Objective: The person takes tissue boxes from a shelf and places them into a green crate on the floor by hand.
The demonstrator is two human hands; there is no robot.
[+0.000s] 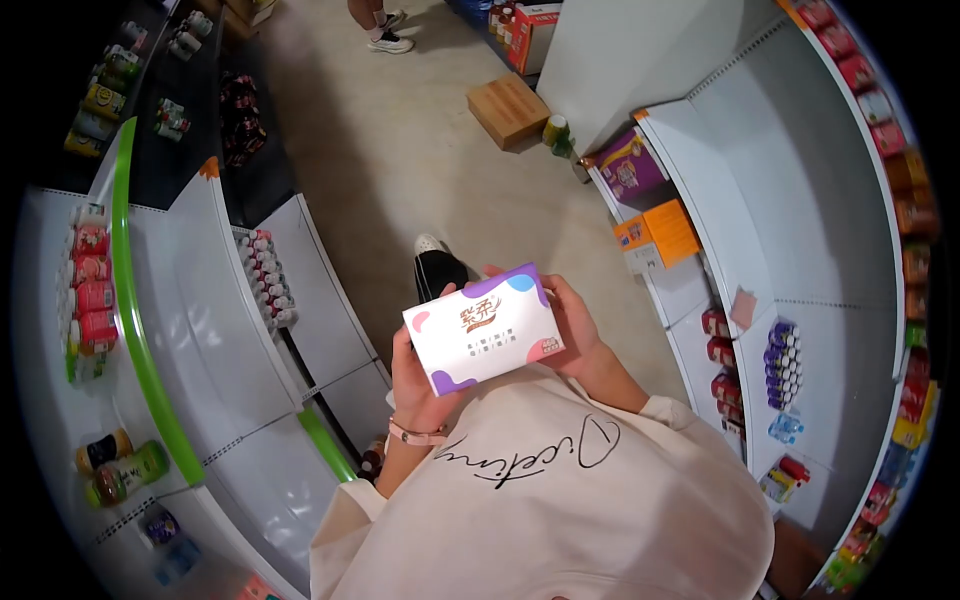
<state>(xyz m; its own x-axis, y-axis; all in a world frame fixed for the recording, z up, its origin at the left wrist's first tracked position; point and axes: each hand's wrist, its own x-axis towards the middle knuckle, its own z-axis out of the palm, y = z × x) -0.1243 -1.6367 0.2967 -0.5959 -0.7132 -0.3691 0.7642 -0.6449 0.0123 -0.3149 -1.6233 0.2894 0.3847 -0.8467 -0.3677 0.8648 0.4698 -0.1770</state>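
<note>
A white pack of tissues (pixel 484 328) with purple, blue and pink patches and printed lettering is held up in front of my chest. My left hand (pixel 418 382) is closed around its left end, with a pink band on the wrist. Around the opposite end, my right hand (pixel 574 328) is wrapped, some fingertips showing over the far edge. The pack's printed face is turned up toward me, slightly tilted. Its underside is hidden, along with the fingers beneath it.
White shelves (pixel 215 330) with small bottles (pixel 265 275) stand on the left. Shelves on the right hold an orange box (pixel 657 237), a purple pack (pixel 630 165) and purple-capped bottles (pixel 783 365). A cardboard box (pixel 508 112) sits on the floor ahead. Another person's feet (pixel 390 42) show beyond.
</note>
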